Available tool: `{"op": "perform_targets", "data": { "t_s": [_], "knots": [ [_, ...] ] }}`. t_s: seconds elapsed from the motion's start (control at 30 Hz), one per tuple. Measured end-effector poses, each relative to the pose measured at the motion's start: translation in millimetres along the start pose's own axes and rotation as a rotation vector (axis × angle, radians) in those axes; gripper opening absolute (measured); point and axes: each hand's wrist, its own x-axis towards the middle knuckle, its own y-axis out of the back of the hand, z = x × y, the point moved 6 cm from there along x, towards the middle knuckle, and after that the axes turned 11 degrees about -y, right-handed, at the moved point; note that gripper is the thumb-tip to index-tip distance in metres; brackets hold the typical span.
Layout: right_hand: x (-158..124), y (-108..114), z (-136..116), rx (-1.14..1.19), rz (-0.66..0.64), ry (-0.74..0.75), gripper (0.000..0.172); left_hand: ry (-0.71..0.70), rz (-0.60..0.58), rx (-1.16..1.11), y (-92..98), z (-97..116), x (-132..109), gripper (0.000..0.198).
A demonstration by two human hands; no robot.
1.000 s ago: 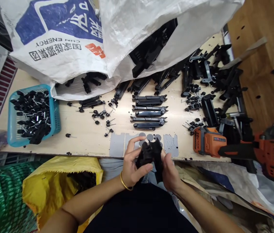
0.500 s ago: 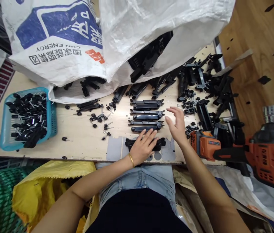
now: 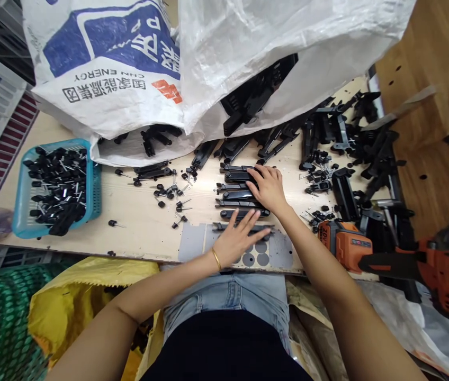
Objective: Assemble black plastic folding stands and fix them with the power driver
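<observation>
Several long black plastic brackets [image 3: 234,196] lie side by side in a row at the middle of the bench. My right hand [image 3: 269,188] rests over the right ends of the far brackets, its fingers stretched out and covering those ends. Nearer the front edge, my left hand [image 3: 235,241] lies with spread fingers across a slightly blurred black bracket [image 3: 219,227]. That bracket is partly hidden under the hand and sits by the grey patches [image 3: 192,241] on the bench.
A blue basket [image 3: 96,193] of black-headed pins stands at left, with loose pins [image 3: 161,203] beside it. White woven sacks [image 3: 129,114] holding black parts lie behind. An orange cordless power tool [image 3: 445,270] is at right, near piled black parts [image 3: 343,196].
My right hand has moved left onto the far brackets. The bracket under my left hand has shifted away from the front edge, towards the row. The whole view has shifted slightly.
</observation>
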Motion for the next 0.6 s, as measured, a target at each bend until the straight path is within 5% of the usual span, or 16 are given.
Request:
{"op": "perform_targets", "data": {
  "t_s": [0.17,0.33,0.6],
  "knots": [
    [26,-3,4,0.000,-0.001,-0.004,0.043,-0.100,-0.015,-0.034,1.9,-40,22,0.056],
    [59,-3,6,0.004,0.028,-0.039,0.043,-0.117,-0.024,-0.028,7.0,-72,33,0.059],
    [56,2,1,0.054,0.054,-0.065,0.044,-0.088,0.022,-0.024,10.2,-74,24,0.059]
  ]
}}
